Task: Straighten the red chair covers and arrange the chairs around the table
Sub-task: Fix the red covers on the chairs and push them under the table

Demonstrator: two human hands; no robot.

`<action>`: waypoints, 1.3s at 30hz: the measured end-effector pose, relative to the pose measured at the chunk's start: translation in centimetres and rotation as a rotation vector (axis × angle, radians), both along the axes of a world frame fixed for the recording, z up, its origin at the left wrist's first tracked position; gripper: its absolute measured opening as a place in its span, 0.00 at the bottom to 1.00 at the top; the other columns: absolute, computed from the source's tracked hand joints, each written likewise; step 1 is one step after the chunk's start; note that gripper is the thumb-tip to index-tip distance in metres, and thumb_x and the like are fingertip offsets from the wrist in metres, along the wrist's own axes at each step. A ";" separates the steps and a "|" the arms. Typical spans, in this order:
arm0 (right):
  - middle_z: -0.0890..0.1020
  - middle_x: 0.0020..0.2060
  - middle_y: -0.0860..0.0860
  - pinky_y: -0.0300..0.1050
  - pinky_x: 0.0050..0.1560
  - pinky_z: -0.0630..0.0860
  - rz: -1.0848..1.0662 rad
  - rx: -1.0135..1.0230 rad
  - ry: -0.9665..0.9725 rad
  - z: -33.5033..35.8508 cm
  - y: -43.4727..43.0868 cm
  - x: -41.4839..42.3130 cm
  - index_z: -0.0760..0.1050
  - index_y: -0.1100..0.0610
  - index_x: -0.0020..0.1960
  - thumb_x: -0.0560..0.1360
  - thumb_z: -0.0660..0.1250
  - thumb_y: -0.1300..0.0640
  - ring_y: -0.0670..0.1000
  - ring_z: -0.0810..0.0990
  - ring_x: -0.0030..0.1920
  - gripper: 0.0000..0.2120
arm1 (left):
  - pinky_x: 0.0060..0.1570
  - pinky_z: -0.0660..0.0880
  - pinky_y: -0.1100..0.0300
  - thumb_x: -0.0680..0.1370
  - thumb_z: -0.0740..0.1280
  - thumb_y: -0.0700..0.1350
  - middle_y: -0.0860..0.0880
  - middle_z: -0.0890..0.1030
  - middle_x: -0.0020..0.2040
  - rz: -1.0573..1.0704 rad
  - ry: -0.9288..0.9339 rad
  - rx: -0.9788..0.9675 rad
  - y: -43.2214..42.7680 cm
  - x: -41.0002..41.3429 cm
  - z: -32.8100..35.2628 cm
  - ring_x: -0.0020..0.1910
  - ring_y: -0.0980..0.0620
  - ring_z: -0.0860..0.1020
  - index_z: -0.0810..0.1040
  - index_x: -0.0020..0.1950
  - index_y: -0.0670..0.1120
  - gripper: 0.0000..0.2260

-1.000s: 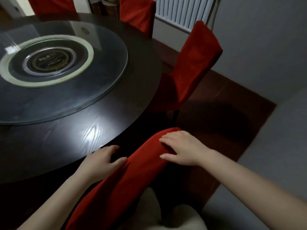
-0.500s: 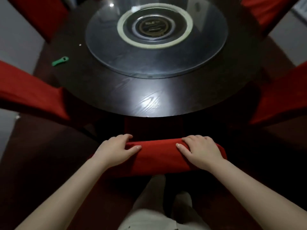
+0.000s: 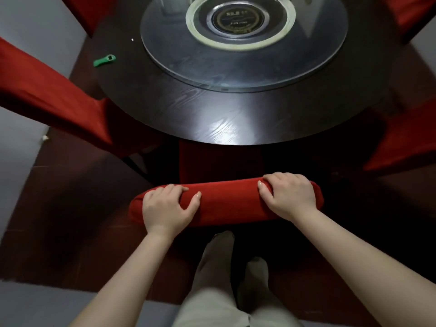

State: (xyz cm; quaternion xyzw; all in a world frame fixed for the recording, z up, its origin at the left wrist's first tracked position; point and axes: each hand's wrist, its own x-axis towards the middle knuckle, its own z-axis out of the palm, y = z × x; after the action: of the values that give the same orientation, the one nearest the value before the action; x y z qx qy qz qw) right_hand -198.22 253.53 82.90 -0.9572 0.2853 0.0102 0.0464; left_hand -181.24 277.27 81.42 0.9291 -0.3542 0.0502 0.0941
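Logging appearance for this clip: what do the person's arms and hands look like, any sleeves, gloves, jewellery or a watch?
The left forearm and right forearm are bare to the frame edge; no sleeves show. The left hand and right hand carry no gloves, rings or bracelets, and no watch shows at either wrist. Visible nails are short and glossy.

1. Fingertips of the left hand and right hand curl out of sight over the chair back.
2. Ahead of them, the seat vanishes under the table.
3. Outward of each hand, the left chair and right chair are edge-cropped.
4. Far ahead of the left hand, a green object, perhaps an opener, is too small to name.
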 end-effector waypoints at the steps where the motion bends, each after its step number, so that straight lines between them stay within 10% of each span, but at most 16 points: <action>1: 0.84 0.43 0.50 0.50 0.45 0.73 -0.018 -0.008 0.013 0.0 0.2 0.0 0.83 0.52 0.49 0.75 0.47 0.39 0.56 0.82 0.45 0.28 | 0.46 0.70 0.52 0.76 0.60 0.64 0.53 0.83 0.40 -0.005 -0.008 -0.001 0.1 0.1 -0.1 0.39 0.49 0.80 0.84 0.45 0.50 0.21; 39: 0.82 0.36 0.54 0.50 0.44 0.72 -0.092 -0.071 -0.092 -0.3 8.3 2.6 0.81 0.58 0.38 0.79 0.55 0.41 0.57 0.80 0.38 0.26 | 0.42 0.70 0.50 0.77 0.58 0.56 0.50 0.80 0.35 -0.060 -0.156 -0.071 4.7 4.6 -1.3 0.34 0.46 0.77 0.81 0.40 0.47 0.18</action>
State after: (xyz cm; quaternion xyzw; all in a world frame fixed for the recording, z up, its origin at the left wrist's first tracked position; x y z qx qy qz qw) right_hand -195.60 261.82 82.59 -0.9437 0.3266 -0.0462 0.0258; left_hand -176.67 282.01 80.10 0.9073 -0.3862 0.1322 0.1007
